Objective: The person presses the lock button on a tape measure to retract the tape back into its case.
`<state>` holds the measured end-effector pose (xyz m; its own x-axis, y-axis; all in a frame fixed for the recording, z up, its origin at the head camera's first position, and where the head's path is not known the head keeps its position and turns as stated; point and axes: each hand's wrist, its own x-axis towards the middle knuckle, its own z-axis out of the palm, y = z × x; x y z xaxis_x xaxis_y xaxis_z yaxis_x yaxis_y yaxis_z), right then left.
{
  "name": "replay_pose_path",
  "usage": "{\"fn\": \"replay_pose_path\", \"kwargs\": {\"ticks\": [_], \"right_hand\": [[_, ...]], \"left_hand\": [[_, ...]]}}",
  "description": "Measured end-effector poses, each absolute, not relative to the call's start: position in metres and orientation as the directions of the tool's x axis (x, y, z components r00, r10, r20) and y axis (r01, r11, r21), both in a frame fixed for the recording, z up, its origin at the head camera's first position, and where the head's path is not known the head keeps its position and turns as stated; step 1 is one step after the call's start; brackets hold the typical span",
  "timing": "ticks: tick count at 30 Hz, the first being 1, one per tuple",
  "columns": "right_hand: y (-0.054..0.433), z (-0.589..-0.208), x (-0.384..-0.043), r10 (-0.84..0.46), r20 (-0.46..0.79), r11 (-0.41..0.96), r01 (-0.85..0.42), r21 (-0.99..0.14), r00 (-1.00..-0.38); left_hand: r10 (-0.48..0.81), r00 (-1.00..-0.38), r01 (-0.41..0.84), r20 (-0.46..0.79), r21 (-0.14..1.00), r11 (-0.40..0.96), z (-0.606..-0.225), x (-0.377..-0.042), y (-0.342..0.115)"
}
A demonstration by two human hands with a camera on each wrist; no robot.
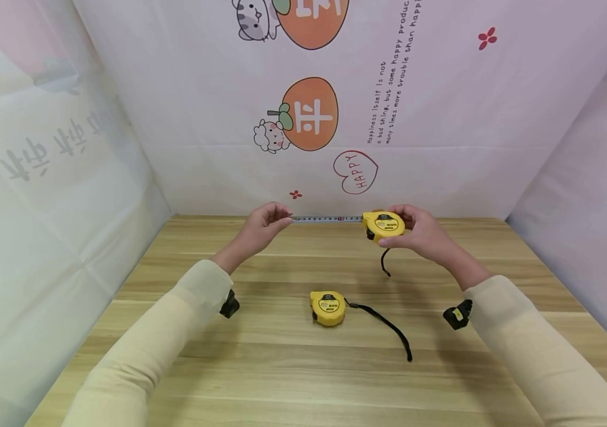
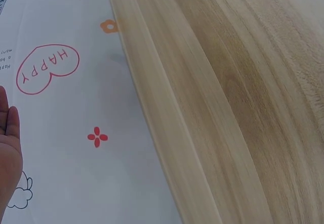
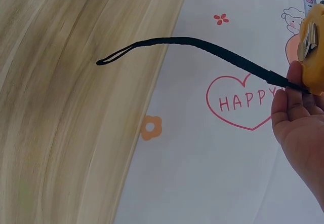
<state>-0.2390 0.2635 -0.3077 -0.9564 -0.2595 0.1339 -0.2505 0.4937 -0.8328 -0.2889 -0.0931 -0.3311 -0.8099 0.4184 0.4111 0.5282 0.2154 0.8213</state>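
In the head view my right hand (image 1: 421, 233) grips a yellow tape measure (image 1: 385, 225) above the far part of the table. Its metal blade (image 1: 327, 219) stretches leftward, level and straight, to my left hand (image 1: 267, 224), which pinches the blade's end between thumb and fingers. From the held case a black wrist strap (image 3: 217, 52) trails loose in the right wrist view. A second yellow tape measure (image 1: 328, 308) lies on the table nearer to me, its black strap (image 1: 389, 323) spread to the right. The left wrist view shows just part of the left hand (image 2: 9, 153).
The wood-grain table (image 1: 282, 373) meets a printed white cloth backdrop (image 1: 202, 160) at its far edge. White cloth (image 1: 42, 225) also rises at the left side and the right side. A small black device (image 1: 458, 314) sits at each wrist.
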Motion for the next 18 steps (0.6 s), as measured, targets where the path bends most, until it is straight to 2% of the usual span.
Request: {"fn": "replay_pose_path", "kwargs": {"ticks": [18], "right_hand": [[0.252,-0.308,-0.244,-0.270,0.127,0.486,-0.249,-0.838,-0.954]], "left_hand": [[0.419,-0.796,0.552,0.437,0.807,0.208,-0.332,-0.291,-0.087]]}}
